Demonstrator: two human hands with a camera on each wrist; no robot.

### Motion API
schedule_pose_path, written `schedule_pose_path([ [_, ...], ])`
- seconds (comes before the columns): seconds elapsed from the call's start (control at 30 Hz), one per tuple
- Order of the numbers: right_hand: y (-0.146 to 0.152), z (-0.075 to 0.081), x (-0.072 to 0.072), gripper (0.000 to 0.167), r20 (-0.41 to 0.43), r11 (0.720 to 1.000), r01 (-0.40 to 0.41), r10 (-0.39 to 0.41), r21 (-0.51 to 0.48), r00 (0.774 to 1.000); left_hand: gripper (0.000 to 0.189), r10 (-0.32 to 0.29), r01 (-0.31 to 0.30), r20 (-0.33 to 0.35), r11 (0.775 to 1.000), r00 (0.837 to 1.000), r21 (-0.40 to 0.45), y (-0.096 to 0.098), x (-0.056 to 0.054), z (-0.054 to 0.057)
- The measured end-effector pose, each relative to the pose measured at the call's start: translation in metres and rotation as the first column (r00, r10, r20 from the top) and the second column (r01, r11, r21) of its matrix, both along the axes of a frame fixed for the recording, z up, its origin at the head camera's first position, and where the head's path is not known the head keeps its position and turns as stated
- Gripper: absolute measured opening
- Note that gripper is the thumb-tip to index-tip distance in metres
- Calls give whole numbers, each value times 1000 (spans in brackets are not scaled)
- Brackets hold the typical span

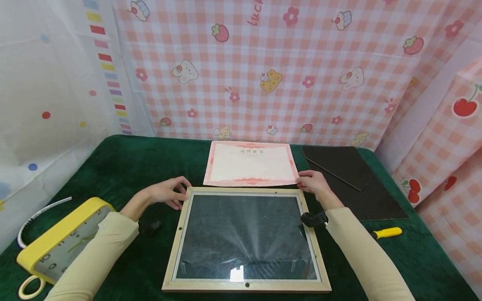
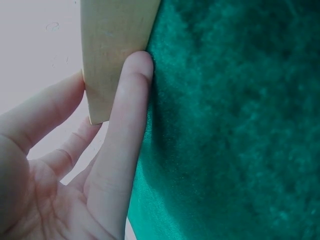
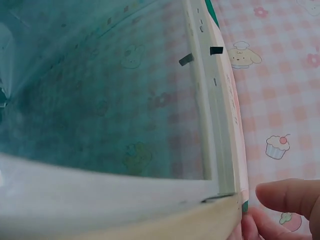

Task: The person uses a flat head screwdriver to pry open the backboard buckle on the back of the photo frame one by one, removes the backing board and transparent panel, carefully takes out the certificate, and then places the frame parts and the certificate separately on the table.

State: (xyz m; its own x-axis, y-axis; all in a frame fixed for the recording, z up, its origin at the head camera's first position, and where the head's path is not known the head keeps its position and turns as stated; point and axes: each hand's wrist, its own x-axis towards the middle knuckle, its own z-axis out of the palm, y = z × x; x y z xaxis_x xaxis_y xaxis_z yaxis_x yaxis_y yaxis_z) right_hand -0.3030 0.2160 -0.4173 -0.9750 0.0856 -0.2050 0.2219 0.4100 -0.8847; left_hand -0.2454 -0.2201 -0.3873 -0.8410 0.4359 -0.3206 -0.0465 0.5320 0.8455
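A pale wooden picture frame (image 1: pixel 246 285) lies on the green cloth, with a clear reflective sheet (image 1: pixel 244 234) inside it. At its far left corner my left hand (image 1: pixel 168 193) grips the wood; in the left wrist view the fingers (image 2: pixel 132 75) lie on both sides of the frame's end (image 2: pixel 112 55). My right hand (image 1: pixel 315 184) is at the far right corner, beside the near right corner of a pink-bordered certificate (image 1: pixel 250 165). In the right wrist view its thumb (image 3: pixel 287 195) stands apart from the other fingers, which sit by the frame's corner and the certificate's edge (image 3: pixel 241 170).
A black backing board (image 1: pixel 357 184) with a strut lies at the right, and a yellow-handled screwdriver (image 1: pixel 388 233) lies near it. To the left are a yellow clock (image 1: pixel 62 232), a white cable (image 1: pixel 45 209) and a cream ring (image 1: pixel 23 288). Patterned curtains (image 1: pixel 233 75) hang behind the table.
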Motion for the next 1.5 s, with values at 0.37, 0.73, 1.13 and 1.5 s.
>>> schedule_pose_path([
  [0.37, 16, -29, -24, 42, -124, 982, -60, 82, 177, 989, 37, -2, 2, 0, 1000, 1000, 6, -1, -1, -2],
  [0.73, -42, 50, 60, 28, -242, 784, -578, 620, 227, 746, 36, -1, 1, 4, 1000, 1000, 9, -1, -1, -2],
  [1.13, -113, 43, 122, 27, -93, 160, -968, 985, 193, 144, 38, 3, -3, -2, 1000, 1000, 10, -2, -2, -4],
  [1.5, -143, 42, 150, 29, 28, -76, -969, 997, 235, -72, 38, 5, -5, -4, 1000, 1000, 13, -1, -1, -2],
])
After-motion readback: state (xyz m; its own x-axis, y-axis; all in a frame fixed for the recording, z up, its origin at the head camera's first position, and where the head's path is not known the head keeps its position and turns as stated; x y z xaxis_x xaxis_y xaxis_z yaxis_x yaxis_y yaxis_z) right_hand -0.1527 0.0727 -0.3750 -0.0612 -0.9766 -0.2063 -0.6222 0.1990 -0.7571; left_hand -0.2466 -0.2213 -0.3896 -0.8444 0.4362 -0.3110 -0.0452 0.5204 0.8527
